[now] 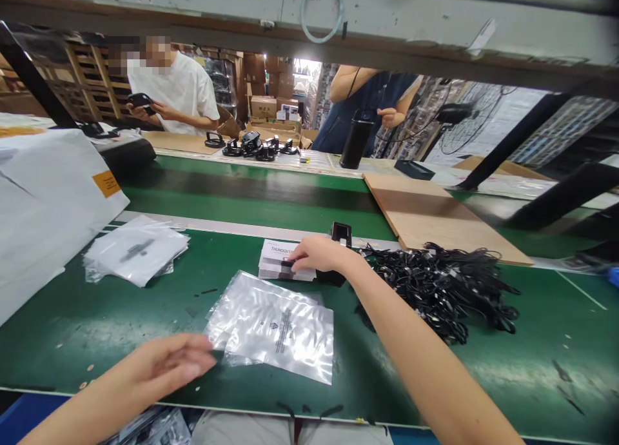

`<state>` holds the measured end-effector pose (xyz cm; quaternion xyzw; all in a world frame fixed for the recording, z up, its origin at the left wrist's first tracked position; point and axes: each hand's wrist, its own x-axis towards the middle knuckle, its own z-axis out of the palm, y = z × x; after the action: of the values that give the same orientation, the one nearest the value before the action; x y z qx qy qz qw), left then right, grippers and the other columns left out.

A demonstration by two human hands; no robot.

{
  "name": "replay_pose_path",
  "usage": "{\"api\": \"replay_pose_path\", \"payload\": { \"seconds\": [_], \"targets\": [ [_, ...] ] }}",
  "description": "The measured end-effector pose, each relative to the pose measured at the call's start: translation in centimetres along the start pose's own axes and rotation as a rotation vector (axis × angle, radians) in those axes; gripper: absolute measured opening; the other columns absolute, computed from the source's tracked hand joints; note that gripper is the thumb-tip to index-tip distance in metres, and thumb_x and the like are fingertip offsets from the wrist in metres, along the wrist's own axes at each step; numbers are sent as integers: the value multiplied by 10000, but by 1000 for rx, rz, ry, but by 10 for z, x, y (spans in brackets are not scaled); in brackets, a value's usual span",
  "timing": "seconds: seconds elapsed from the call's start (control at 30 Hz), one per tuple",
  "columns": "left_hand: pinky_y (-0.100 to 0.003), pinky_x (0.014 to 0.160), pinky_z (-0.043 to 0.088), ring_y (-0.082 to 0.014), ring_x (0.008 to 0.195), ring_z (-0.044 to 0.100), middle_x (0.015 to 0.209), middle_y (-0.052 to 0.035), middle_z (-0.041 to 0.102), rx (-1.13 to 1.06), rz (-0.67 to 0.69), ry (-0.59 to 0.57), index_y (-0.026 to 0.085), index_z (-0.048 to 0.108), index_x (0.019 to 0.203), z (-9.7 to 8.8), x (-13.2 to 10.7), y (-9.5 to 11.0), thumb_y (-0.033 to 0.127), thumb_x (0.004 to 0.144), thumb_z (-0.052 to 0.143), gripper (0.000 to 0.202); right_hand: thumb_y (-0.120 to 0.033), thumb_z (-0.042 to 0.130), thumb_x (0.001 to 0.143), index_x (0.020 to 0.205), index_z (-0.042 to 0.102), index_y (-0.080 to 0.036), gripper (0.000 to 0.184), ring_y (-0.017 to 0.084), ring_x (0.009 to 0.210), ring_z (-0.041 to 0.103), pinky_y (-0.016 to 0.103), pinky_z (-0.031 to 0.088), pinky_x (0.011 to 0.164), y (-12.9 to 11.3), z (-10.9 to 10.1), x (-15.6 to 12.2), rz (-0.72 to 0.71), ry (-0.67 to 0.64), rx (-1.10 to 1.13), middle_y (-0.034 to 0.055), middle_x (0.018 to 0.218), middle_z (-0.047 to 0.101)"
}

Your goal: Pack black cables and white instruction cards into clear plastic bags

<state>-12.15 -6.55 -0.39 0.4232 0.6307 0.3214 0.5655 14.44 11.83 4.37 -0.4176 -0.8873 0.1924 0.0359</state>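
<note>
My right hand reaches forward over a stack of white printed leaflets, its fingertips pinching a small dark item on the top leaflet. A black device stands just behind that hand. My left hand lies low near the table's front edge, fingers stretched out and together, their tips touching the left edge of a pile of clear plastic bags. Nothing is in the left hand.
A heap of black cables lies to the right. More clear bags lie at the left beside a large white sack. A cardboard sheet rests behind. Two people stand across the green belt, near black devices.
</note>
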Motion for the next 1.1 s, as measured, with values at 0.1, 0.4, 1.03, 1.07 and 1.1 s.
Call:
{"api": "replay_pose_path", "payload": {
  "seconds": [0.1,0.4,1.03,1.07,1.1],
  "targets": [
    [-368,912,447,-258,1025,590,1079,-84,665,-354,-16,-201,226,637,1045,33,29,22,484,705,621,427,-234,516,810,881,713,-271,213,189,798,631,262,418,728,-18,9,-22,-57,24,10,-1,840,717],
    [-310,751,488,-195,784,626,916,-54,696,-183,54,-373,184,628,1033,105,42,38,438,792,541,361,-364,566,770,1157,565,-191,424,219,874,596,335,486,721,-26,69,-125,395,405,876,87,999,646],
    [-284,594,360,-202,677,562,715,-9,594,837,340,99,228,606,613,147,57,29,344,725,572,164,-453,634,670,902,650,-155,378,108,458,454,199,328,375,11,106,-194,728,603,1243,24,605,627],
    [-281,589,356,-195,660,560,707,-6,595,838,341,88,232,610,609,148,57,30,328,744,547,177,-449,636,672,899,650,-156,372,109,458,456,199,326,373,11,108,-194,730,623,1251,25,605,628],
    [-278,589,355,-189,651,557,706,-3,597,835,347,77,235,614,618,146,57,30,318,760,526,187,-448,634,676,899,650,-155,368,110,458,455,199,324,371,11,110,-194,731,637,1258,26,604,628]
  ]
}}
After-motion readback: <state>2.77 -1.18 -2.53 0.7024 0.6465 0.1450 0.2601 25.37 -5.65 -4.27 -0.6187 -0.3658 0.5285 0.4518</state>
